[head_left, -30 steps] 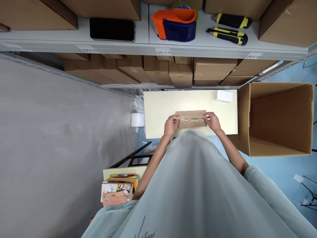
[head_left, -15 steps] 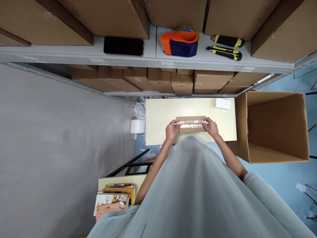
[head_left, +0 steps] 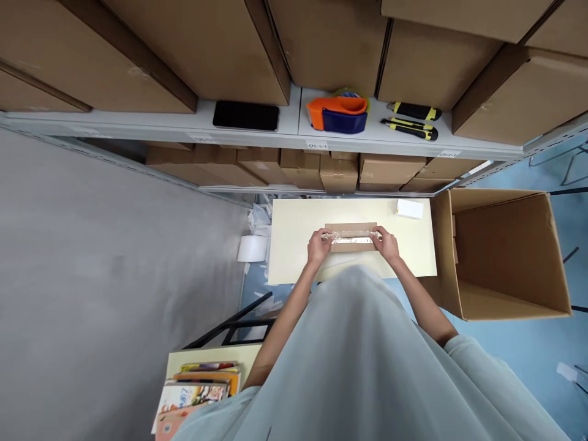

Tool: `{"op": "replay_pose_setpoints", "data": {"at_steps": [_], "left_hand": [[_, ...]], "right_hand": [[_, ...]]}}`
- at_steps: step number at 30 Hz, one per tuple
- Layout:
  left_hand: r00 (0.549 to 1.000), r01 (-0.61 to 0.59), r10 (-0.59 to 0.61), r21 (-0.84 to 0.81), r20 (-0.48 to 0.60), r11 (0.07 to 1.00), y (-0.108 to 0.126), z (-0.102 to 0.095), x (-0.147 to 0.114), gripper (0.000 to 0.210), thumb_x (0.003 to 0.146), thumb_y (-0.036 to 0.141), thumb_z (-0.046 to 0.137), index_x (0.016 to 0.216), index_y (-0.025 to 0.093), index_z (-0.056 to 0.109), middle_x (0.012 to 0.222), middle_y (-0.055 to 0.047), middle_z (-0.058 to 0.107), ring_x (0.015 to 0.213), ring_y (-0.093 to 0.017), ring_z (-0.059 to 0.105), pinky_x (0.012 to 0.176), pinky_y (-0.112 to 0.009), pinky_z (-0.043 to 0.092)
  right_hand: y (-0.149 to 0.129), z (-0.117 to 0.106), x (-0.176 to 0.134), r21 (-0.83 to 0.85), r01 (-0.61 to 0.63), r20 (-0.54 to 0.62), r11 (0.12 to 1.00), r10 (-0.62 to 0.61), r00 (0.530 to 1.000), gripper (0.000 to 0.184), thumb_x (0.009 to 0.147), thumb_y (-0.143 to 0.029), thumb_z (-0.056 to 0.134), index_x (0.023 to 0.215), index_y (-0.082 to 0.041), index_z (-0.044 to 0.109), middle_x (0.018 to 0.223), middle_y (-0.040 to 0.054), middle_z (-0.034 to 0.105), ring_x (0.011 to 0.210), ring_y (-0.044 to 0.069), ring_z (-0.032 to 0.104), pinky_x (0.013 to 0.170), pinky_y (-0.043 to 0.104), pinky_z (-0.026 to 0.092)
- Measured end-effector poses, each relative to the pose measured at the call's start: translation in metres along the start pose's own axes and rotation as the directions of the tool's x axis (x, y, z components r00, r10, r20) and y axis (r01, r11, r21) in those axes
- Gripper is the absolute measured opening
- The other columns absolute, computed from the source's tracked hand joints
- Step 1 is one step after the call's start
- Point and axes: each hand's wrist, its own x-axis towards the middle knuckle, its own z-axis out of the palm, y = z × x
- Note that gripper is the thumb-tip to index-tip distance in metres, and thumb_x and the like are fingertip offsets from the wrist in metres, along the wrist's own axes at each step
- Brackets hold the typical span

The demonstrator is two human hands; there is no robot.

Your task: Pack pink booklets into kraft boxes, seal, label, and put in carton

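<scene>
A small flat cardboard box [head_left: 351,247] lies on the cream table [head_left: 294,263] in front of me. Shiny clear tape [head_left: 353,240] runs lengthwise along its middle. At the box's left end, my left hand [head_left: 318,245] is closed, its fingertips pinching the tape's end. My right hand [head_left: 386,244] is closed in the same way at the right end. Whether the fingers also grip the cardboard is too small to tell. Farther back on the table, to the right, sits a white small box [head_left: 410,209].
A large open carton [head_left: 505,245] stands right of the table. Above is a shelf [head_left: 289,115] with cartons, a phone [head_left: 246,116], an orange-and-blue tape dispenser [head_left: 340,114] and utility knives [head_left: 413,120]. Magazines [head_left: 197,392] lie lower left; a white roll [head_left: 252,248] is beside the table.
The camera view has tilted, so the shelf and table sit lower in the picture. Both hands stay at the ends of the taped box, with little visible movement.
</scene>
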Motion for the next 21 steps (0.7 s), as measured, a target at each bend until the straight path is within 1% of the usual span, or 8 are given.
{"op": "replay_pose_setpoints", "data": {"at_steps": [2,5,8,10,12,14,18,21], "left_hand": [[0.999,-0.052,0.052,0.011,-0.016,0.999,-0.004,0.004,-0.002,0.010,0.098,0.024,0.069,0.108,0.024,0.071,0.128,-0.009,0.076,0.094,-0.021,0.075,0.095,-0.034,0.059],[0.991,-0.128,0.130,0.059,-0.019,0.990,-0.007,0.002,-0.005,0.014,0.098,0.023,0.064,0.109,0.024,0.071,0.122,-0.011,0.074,0.101,-0.025,0.074,0.104,-0.040,0.059],[0.983,-0.181,0.182,0.104,0.000,0.978,-0.006,-0.003,-0.005,0.019,0.097,0.022,0.063,0.115,0.024,0.071,0.123,-0.012,0.073,0.111,-0.028,0.073,0.109,-0.044,0.058],[0.972,-0.231,0.234,0.129,-0.013,0.964,0.001,-0.010,-0.001,0.020,0.096,0.026,0.067,0.115,0.022,0.072,0.130,-0.015,0.071,0.125,-0.033,0.070,0.114,-0.048,0.056],[0.952,-0.292,0.302,0.138,-0.057,0.946,0.017,-0.020,0.006,0.021,0.098,0.030,0.069,0.117,0.021,0.073,0.139,-0.018,0.069,0.137,-0.036,0.065,0.120,-0.052,0.053],[0.911,-0.376,0.392,0.134,-0.124,0.917,0.045,-0.035,0.017,0.023,0.103,0.033,0.065,0.121,0.022,0.073,0.147,-0.018,0.066,0.142,-0.037,0.062,0.124,-0.055,0.050],[0.769,-0.583,0.601,0.147,-0.219,0.799,0.125,-0.076,0.051,0.025,0.107,0.037,0.062,0.126,0.024,0.072,0.147,-0.015,0.067,0.145,-0.034,0.060,0.128,-0.055,0.046],[0.665,-0.655,0.677,0.189,-0.316,0.732,0.186,-0.106,0.081,0.028,0.108,0.033,0.059,0.131,0.023,0.071,0.152,-0.016,0.063,0.144,-0.034,0.058,0.128,-0.053,0.045]], "right_hand": [[-0.002,0.001,0.000,-0.097,0.029,0.020,0.995,-0.027,0.999,0.023,0.108,-0.041,0.054,0.124,-0.030,0.068,0.096,0.0047,0.082,0.104,0.033,0.081,0.089,0.039,0.058],[-0.008,0.002,-0.003,-0.217,0.084,0.042,0.973,-0.077,0.996,0.027,0.112,-0.036,0.049,0.131,-0.028,0.066,0.121,0.0100,0.083,0.108,0.032,0.080,0.092,0.040,0.058],[-0.015,0.003,-0.006,-0.296,0.115,0.061,0.948,-0.101,0.993,0.027,0.113,-0.036,0.050,0.131,-0.026,0.066,0.147,0.0145,0.073,0.112,0.032,0.081,0.091,0.041,0.061],[-0.022,0.000,-0.006,-0.324,0.155,0.034,0.933,-0.152,0.988,0.024,0.111,-0.037,0.054,0.126,-0.026,0.069,0.161,0.0161,0.063,0.123,0.034,0.078,0.093,0.043,0.063],[-0.037,-0.009,-0.001,-0.323,0.237,-0.049,0.916,-0.266,0.963,0.024,0.112,-0.039,0.053,0.120,-0.027,0.072,0.164,0.0160,0.060,0.135,0.035,0.072,0.101,0.047,0.063],[-0.061,-0.028,0.010,-0.313,0.354,-0.169,0.881,-0.418,0.892,0.030,0.114,-0.041,0.048,0.120,-0.027,0.074,0.158,0.0163,0.065,0.138,0.036,0.068,0.109,0.052,0.060],[-0.138,-0.087,0.056,-0.350,0.537,-0.353,0.768,-0.639,0.684,0.041,0.115,-0.050,0.045,0.134,-0.023,0.070,0.139,0.0193,0.072,0.127,0.038,0.069,0.110,0.056,0.057],[-0.200,-0.130,0.100,-0.426,0.597,-0.381,0.680,-0.733,0.563,0.045,0.114,-0.048,0.045,0.144,-0.021,0.065,0.144,0.0202,0.069,0.136,0.038,0.063,0.118,0.058,0.050]]}}
